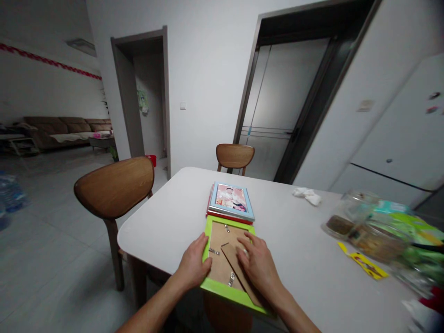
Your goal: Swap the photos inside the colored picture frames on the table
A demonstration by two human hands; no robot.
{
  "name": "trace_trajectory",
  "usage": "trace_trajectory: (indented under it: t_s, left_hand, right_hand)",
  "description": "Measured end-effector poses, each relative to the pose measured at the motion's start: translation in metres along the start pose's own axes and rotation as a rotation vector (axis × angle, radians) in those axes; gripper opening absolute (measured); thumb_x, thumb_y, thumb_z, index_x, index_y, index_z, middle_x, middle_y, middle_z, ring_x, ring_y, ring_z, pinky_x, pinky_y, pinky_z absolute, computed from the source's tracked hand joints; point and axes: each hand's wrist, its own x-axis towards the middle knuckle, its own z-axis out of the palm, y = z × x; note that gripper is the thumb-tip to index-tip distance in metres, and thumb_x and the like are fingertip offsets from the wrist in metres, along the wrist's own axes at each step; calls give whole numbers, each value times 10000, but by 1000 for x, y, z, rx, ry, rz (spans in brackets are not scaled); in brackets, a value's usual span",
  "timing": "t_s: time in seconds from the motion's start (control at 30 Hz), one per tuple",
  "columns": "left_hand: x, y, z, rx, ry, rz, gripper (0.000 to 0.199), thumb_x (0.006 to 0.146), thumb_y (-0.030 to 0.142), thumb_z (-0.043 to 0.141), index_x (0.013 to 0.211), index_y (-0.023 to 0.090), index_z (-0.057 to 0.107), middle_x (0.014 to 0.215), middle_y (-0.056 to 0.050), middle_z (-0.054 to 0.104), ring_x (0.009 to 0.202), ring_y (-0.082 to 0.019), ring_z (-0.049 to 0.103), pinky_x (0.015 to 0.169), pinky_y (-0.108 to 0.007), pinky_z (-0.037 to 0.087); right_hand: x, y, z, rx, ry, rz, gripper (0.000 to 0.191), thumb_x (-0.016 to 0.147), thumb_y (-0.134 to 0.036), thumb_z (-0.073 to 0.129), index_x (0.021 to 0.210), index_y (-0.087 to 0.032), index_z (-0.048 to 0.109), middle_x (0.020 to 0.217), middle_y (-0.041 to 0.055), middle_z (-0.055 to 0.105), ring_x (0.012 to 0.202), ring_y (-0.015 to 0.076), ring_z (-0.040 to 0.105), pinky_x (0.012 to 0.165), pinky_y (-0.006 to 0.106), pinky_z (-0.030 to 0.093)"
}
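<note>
A green picture frame [227,290] lies face down at the near table edge, its brown backing board [219,233] showing. Several small metal clips sit around the board, and a brown stand leg [239,270] lies slantwise across it. My left hand [192,262] grips the frame's left side, thumb over the backing edge. My right hand [258,263] rests over the right side, fingers bent and apart above the backing near the stand leg, partly covering both. Just beyond is a stack with a light blue picture frame [249,203] on top, holding a photo, and a red frame [225,216] below.
Clear plastic containers [376,240], a yellow wrapper [368,266] and green bags [412,226] crowd the table's right side. A crumpled white tissue [308,195] lies farther back. Wooden chairs stand at the left [116,187] and the far side [235,156].
</note>
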Motion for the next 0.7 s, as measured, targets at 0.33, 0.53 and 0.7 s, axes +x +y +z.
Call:
trace_trajectory:
  t_s: [0.33,0.53,0.7]
  left_hand:
    - [-1,1,1,14,15,23,564,658,156,467,1208,42,406,1277,-140,396,1164,-213,368,1004,-310,268]
    - [0,0,2,3,22,24,553,655,143,460,1199,50,419,1280,-138,393,1158,-220,376,998,-330,279]
    - [0,0,2,0,29,22,561,644,134,465,1199,65,420,1277,-126,400,1159,-215,378,996,-326,285]
  right_hand:
    - [16,-48,21,70,-141,-137,180,757,-256,475,746,-193,644,766,52,592,787,162,500,733,247,333]
    - [16,-50,24,59,-100,-86,166,751,-243,475,727,-184,628,769,63,578,795,173,489,745,264,327]
    - [24,-52,29,95,-100,-41,183,743,-199,455,694,-144,622,746,92,585,773,183,504,730,282,347]
